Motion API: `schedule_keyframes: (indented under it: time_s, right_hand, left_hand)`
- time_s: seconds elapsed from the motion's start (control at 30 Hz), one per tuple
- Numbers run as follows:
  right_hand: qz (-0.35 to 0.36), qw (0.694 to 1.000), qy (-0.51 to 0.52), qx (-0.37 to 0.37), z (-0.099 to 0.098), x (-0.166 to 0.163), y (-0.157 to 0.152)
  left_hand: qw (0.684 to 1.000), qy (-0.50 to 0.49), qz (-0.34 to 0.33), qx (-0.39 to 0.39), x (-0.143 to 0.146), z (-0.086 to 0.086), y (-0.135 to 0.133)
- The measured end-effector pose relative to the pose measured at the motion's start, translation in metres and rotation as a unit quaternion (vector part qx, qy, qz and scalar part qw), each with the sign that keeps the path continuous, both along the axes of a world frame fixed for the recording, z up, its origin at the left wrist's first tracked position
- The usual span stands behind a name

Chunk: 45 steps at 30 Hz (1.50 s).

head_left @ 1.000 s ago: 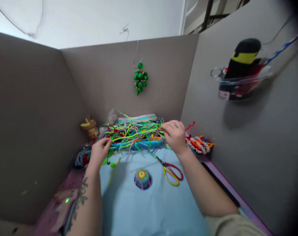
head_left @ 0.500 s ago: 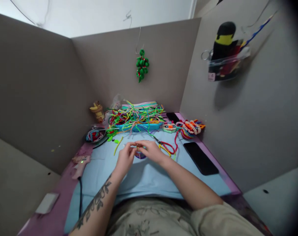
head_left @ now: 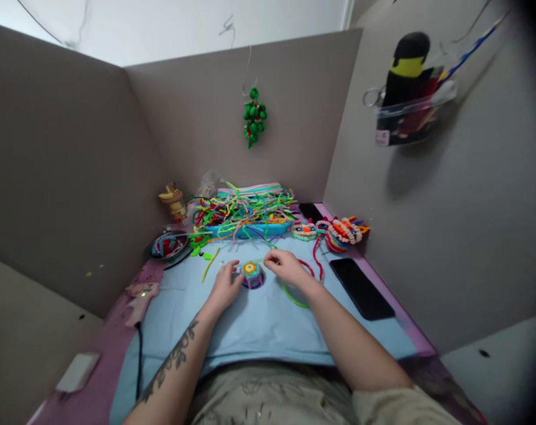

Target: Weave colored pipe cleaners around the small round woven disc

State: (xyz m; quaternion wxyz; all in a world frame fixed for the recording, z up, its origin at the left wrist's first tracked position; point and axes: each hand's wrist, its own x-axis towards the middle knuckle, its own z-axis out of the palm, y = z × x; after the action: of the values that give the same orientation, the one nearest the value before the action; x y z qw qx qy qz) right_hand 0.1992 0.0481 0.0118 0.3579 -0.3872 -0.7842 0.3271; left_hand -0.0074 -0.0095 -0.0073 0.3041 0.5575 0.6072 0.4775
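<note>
Toward the cloth's (head_left: 268, 333) far edge, my right hand (head_left: 286, 268) pinches a strand (head_left: 261, 260), seemingly mid-fitting. My open left hand (head_left: 226, 285) should brace the piece (head_left: 251, 272).

The domed piece (head_left: 252, 271) looks matt. The worktop cover (head_left: 268, 327) appears matt and cloth-like; the wall tub (head_left: 409, 110), clear plastic.

My purple table (head_left: 111, 333) carries a white box (head_left: 78, 372) and blue cloth (head_left: 272, 330), on which lie phone (head_left: 362, 288), tray (head_left: 259, 229), multicoloured ornament (head_left: 252, 273).
</note>
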Motion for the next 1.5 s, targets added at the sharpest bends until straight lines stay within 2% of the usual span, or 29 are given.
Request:
schedule_keyframes:
  time_s: [0.1, 0.23, 0.33, 0.53, 0.73, 0.97, 1.3, 1.5]
  right_hand:
    - [0.038, 0.998, -0.016, -0.037, -0.01, -0.002, 0.002]
    - [0.041, 0.998, -0.011, -0.056, -0.019, -0.01, 0.0]
    - [0.034, 0.998, 0.01, -0.055, -0.018, -0.015, -0.002]
    - [-0.009, 0.998, 0.05, -0.029, -0.012, -0.022, -0.01]
    - [-0.068, 0.997, 0.046, 0.015, -0.019, -0.032, -0.012]
    - [-0.104, 0.994, 0.032, 0.029, -0.028, -0.039, -0.009]
    - [-0.072, 0.996, 0.05, -0.009, -0.035, -0.044, -0.006]
    - [-0.093, 0.994, 0.034, 0.047, -0.031, -0.041, -0.01]
  left_hand:
    - [0.999, -0.021, -0.046, -0.018, 0.0, -0.003, 0.01]
    - [0.992, -0.081, -0.087, -0.032, 0.005, -0.004, 0.016]
    - [0.988, -0.14, -0.064, -0.024, 0.003, -0.006, 0.015]
    - [0.962, -0.271, 0.028, -0.002, -0.008, -0.011, 0.011]
    - [0.933, -0.359, 0.035, -0.017, -0.004, -0.009, 0.009]
    - [0.914, -0.404, 0.018, -0.033, 0.002, -0.004, 0.007]
    - [0.905, -0.423, -0.004, -0.056, 0.004, 0.001, 0.003]
    - [0.906, -0.419, 0.011, -0.053, 0.002, -0.001, 0.004]
